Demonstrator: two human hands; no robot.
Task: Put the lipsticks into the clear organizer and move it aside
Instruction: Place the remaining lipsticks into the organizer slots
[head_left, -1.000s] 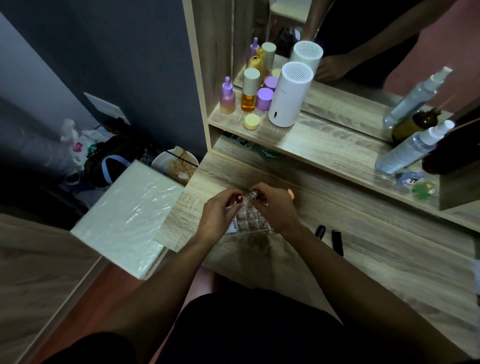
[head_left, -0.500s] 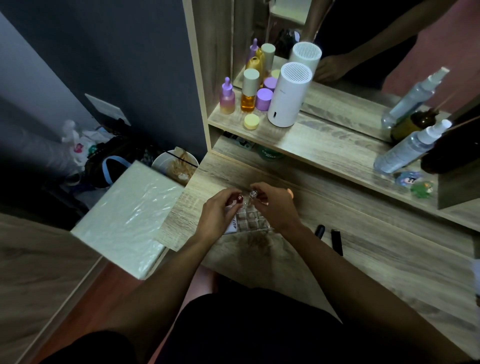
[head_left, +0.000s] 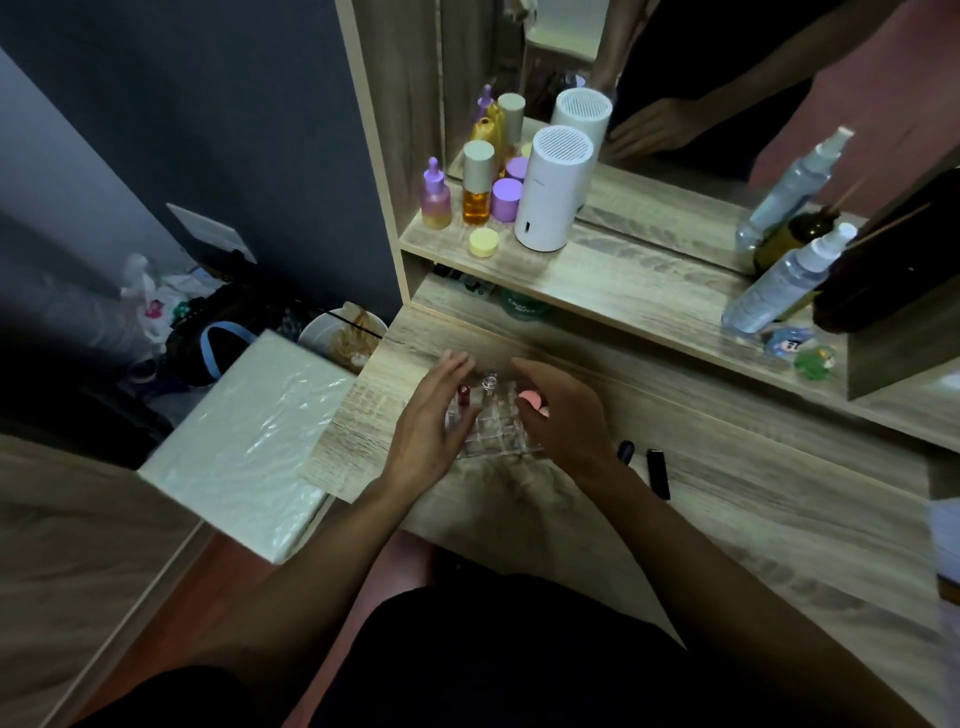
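The clear organizer (head_left: 493, 431), a gridded plastic tray, sits on the wooden desk near its left end. A dark red lipstick (head_left: 463, 397) and a clear-capped one (head_left: 488, 385) stand upright in its far slots. A pink round item (head_left: 531, 399) shows at its right side. My left hand (head_left: 428, 421) is at the organizer's left side, fingers spread and flat. My right hand (head_left: 563, 415) hovers at its right side, fingers apart, holding nothing. Two dark lipsticks (head_left: 626, 451) (head_left: 657, 473) lie on the desk to the right of my right wrist.
A shelf (head_left: 597, 280) above the desk carries small bottles (head_left: 478, 184), a white cylinder (head_left: 553, 189) and spray bottles (head_left: 784, 283), backed by a mirror. A white wrapped box (head_left: 244, 441) butts against the desk's left edge. A bowl (head_left: 343, 335) and bags sit on the floor left.
Both hands have let go above the organizer and spread apart to its two sides, fingers now opened. The lipsticks they handled stand in the far slots.
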